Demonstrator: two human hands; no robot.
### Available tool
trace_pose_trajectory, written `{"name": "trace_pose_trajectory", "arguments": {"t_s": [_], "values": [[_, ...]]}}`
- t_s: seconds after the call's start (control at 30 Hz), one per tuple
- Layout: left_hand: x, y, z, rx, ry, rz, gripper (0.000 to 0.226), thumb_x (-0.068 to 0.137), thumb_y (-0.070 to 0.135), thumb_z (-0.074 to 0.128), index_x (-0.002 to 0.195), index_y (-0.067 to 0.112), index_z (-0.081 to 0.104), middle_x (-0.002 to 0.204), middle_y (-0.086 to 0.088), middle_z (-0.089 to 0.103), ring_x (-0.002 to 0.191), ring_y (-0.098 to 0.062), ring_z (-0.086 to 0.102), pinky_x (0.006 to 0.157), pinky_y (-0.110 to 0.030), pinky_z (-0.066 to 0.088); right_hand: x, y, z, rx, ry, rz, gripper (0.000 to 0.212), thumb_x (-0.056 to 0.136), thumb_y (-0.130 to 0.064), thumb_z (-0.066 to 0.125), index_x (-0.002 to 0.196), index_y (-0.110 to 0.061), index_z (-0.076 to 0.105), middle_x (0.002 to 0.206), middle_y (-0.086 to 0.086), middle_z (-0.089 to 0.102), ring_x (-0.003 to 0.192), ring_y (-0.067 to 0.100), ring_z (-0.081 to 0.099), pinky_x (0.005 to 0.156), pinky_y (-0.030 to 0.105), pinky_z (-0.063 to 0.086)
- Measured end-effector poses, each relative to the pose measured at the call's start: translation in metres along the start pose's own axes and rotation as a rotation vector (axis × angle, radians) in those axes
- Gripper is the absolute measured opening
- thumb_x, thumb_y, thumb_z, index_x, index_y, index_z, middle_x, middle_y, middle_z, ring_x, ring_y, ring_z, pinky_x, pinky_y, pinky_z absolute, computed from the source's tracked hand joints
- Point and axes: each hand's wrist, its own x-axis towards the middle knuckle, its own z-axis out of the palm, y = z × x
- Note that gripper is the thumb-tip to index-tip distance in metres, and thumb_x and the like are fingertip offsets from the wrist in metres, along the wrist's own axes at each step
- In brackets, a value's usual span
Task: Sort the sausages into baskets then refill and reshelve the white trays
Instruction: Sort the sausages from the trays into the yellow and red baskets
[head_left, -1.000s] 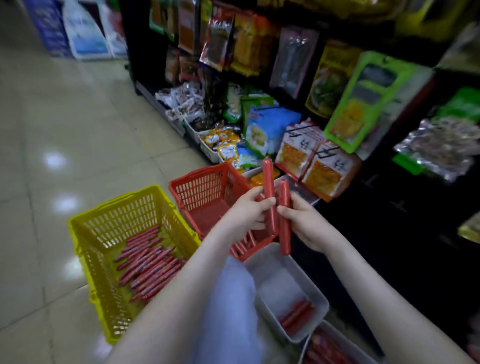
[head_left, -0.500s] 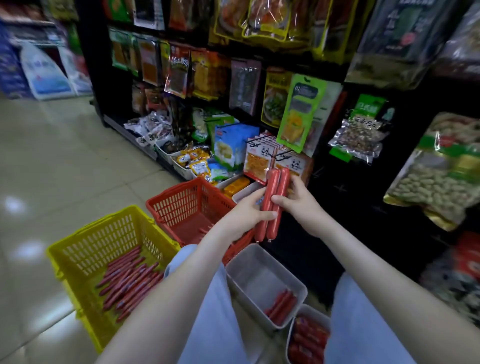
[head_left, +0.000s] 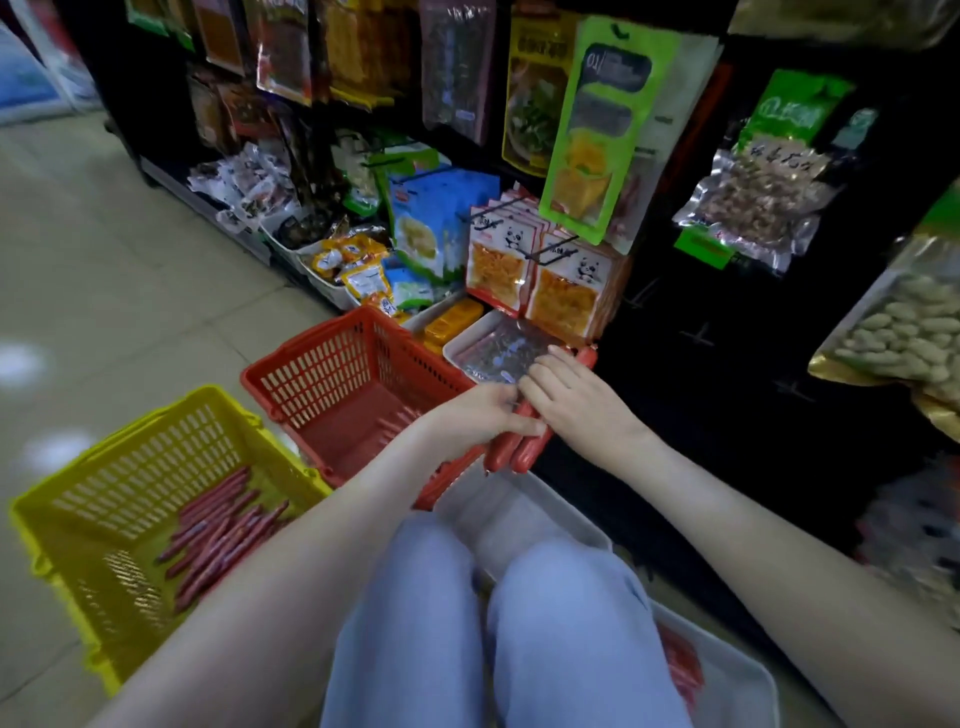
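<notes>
L hand (head_left: 483, 415) had its grip clenched on a sausage bundle (head_left: 511, 449) at centre frame, thumb across the front. Looked like 2-3 pcs, lower ends poking out below the hand. R hand (head_left: 571, 402) lay over the bundle's upper part, fingers across it, thumb hidden. Couldn't tell if that grip was grasping or just resting. One sausage tip stuck out past the R hand toward upper right. Bundle was held in the air over the right corner of the red basket (head_left: 332, 374), just below the shelf tray (head_left: 467, 338).

Containers:
- yellow basket (head_left: 104, 499), lower left, on the floor (head_left: 104, 260): loose pile of thin red sausages (head_left: 218, 535) on its bottom, mostly toward the right wall.
- red basket, centre-left, just beside the yellow one: stray sausages (head_left: 397, 421) on the bottom, next to the L wrist.
- shelf tray, white, on the lowest shelf under the panda snack packs (head_left: 519, 260): something shiny and clear inside, contents unclear.
- tray to its left: yellow packs (head_left: 452, 322).
- floor tray (head_left: 524, 512), white, below the hands, mostly hidden by the knees (head_left: 415, 597); contents not visible.
- corner tray (head_left: 748, 686), white, lower right: tray sausages (head_left: 683, 670), red, partly behind the R knee.
</notes>
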Motion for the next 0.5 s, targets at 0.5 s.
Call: {"name": "trace_pose_trajectory", "arguments": {"t_s": [0.5], "values": [[0.165, -0.257, 0.072, 0.391, -0.049, -0.458, 0.039, 0.093, 0.025, 0.058, 0.119, -0.004, 0.049, 0.112, -0.019, 0.063, 0.106, -0.032, 0.059, 0.076, -0.028, 0.038, -0.107, -0.096, 0.293, 0.503, -0.410, 0.054, 0.027, 0.076, -0.010, 0.048, 0.097, -0.008, 0.065, 0.091, 0.006, 0.063, 0.092, 0.026, 0.064, 0.090, 0.039, 0.051]]}}
